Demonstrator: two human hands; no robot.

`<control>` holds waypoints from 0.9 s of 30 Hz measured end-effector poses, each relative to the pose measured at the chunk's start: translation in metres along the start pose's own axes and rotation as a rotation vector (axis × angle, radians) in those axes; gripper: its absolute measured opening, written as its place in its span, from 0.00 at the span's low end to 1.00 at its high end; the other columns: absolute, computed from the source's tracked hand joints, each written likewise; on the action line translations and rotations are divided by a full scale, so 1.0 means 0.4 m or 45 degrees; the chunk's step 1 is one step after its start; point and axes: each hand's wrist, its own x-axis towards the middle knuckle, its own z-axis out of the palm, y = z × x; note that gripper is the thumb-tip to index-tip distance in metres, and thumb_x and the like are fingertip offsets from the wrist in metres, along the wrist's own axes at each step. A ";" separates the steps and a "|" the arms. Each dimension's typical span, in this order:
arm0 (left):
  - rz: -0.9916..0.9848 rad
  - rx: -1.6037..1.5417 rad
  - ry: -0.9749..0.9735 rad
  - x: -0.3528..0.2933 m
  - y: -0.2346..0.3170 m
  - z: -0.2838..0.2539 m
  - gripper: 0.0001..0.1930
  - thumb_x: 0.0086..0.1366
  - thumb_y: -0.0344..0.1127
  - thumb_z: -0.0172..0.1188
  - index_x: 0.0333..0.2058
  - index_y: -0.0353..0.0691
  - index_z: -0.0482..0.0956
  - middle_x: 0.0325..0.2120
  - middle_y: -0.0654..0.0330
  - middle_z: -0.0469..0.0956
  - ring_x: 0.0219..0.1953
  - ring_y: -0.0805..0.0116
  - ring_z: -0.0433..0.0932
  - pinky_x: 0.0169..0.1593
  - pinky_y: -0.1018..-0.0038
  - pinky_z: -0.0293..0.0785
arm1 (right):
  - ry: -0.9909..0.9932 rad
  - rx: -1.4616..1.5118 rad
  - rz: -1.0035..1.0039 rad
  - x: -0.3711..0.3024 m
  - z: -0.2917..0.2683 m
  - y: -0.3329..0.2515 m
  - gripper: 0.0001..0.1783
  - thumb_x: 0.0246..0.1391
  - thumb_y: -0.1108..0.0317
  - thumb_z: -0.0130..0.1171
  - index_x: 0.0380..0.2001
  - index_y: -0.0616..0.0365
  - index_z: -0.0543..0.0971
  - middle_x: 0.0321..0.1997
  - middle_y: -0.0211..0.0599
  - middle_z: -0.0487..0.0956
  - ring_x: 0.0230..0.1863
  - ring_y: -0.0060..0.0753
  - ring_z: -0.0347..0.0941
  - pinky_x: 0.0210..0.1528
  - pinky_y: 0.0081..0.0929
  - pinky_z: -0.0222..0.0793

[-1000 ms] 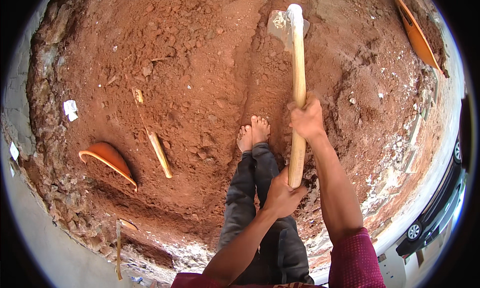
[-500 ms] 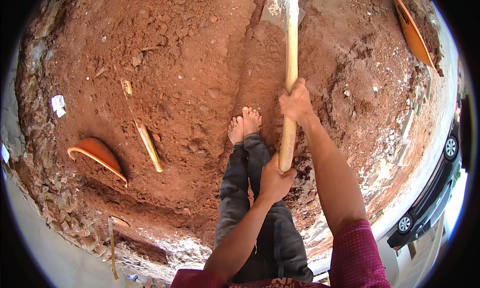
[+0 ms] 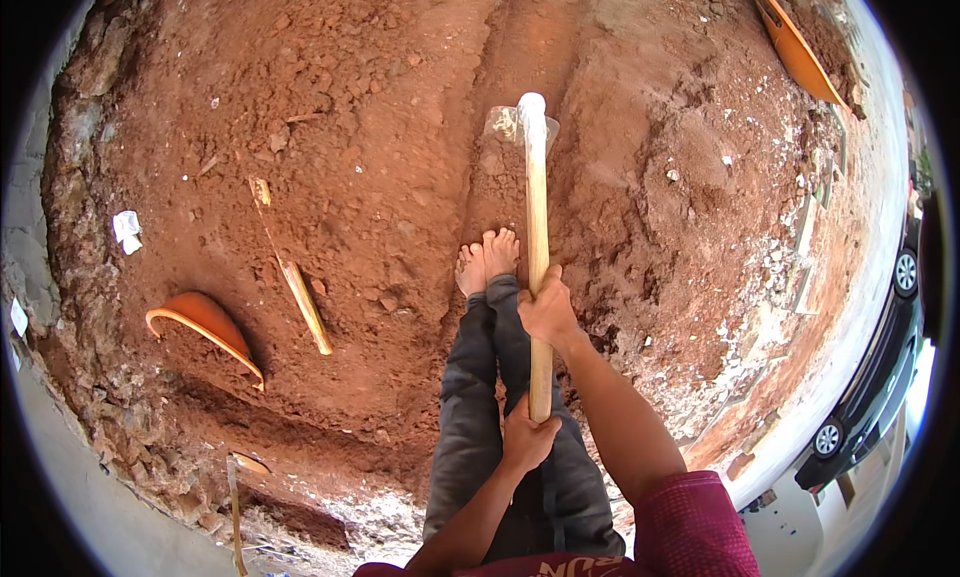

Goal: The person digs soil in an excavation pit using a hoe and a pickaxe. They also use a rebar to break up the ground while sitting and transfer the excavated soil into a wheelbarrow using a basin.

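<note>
A hoe (image 3: 538, 197) stands nearly upright in the middle of the frame, its pale wooden handle running from the lower centre up to a whitened head. The right hand (image 3: 548, 307) is closed around the middle of the handle, and the left hand (image 3: 530, 437) is wrapped around its butt end, below the right. The metal blade (image 3: 503, 124) shows on both sides of the head, above a shallow groove in the red soil (image 3: 390, 157) (whether its edge touches the ground, I cannot tell). Two bare feet (image 3: 487, 260) stand close together at centre, just left of the handle, below dark trousers (image 3: 468, 387).

In the lower left, an orange pan (image 3: 215, 322) lies tilted on the earth, with a wooden stick (image 3: 305, 307) near it on the right. A white scrap (image 3: 127, 232) lies farther up at the left. Another orange basin (image 3: 800, 62) rests in the upper right, near the curved edge of the dug ground. A dark car (image 3: 870, 387) is parked at the right rim, well apart from the hands.
</note>
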 end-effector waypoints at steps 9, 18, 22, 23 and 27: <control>-0.015 -0.198 -0.036 -0.075 -0.173 -0.055 0.13 0.55 0.20 0.61 0.38 0.38 0.71 0.18 0.66 0.70 0.15 0.79 0.69 0.16 0.78 0.64 | -0.236 -0.033 0.219 -0.113 0.103 0.063 0.31 0.56 0.66 0.57 0.53 0.75 0.57 0.45 0.75 0.77 0.49 0.71 0.77 0.54 0.50 0.76; 0.042 -0.149 -0.209 -0.131 0.019 -0.085 0.12 0.58 0.23 0.62 0.36 0.39 0.67 0.17 0.66 0.69 0.14 0.79 0.69 0.16 0.78 0.64 | -0.286 0.245 0.351 -0.107 0.058 0.020 0.30 0.56 0.66 0.59 0.54 0.77 0.62 0.40 0.62 0.80 0.32 0.44 0.84 0.27 0.36 0.82; 0.126 -0.033 -0.280 -0.179 0.186 -0.097 0.13 0.59 0.26 0.62 0.38 0.38 0.66 0.17 0.66 0.69 0.15 0.78 0.69 0.17 0.78 0.64 | -0.335 0.524 0.361 -0.109 -0.051 -0.080 0.24 0.56 0.68 0.63 0.51 0.68 0.67 0.38 0.44 0.77 0.32 0.33 0.78 0.28 0.30 0.79; 0.112 -0.009 -0.272 -0.214 0.212 -0.119 0.10 0.60 0.28 0.60 0.38 0.36 0.69 0.17 0.66 0.71 0.17 0.75 0.72 0.21 0.74 0.69 | -0.330 0.566 0.364 -0.131 -0.069 -0.110 0.25 0.56 0.68 0.63 0.52 0.67 0.67 0.38 0.43 0.77 0.32 0.32 0.77 0.28 0.30 0.79; 0.093 -0.007 -0.315 -0.381 0.272 -0.290 0.12 0.60 0.28 0.62 0.40 0.35 0.70 0.20 0.66 0.72 0.19 0.76 0.73 0.21 0.77 0.68 | -0.253 1.010 0.244 -0.295 -0.075 -0.247 0.26 0.57 0.65 0.62 0.55 0.63 0.68 0.39 0.39 0.78 0.36 0.31 0.77 0.33 0.36 0.79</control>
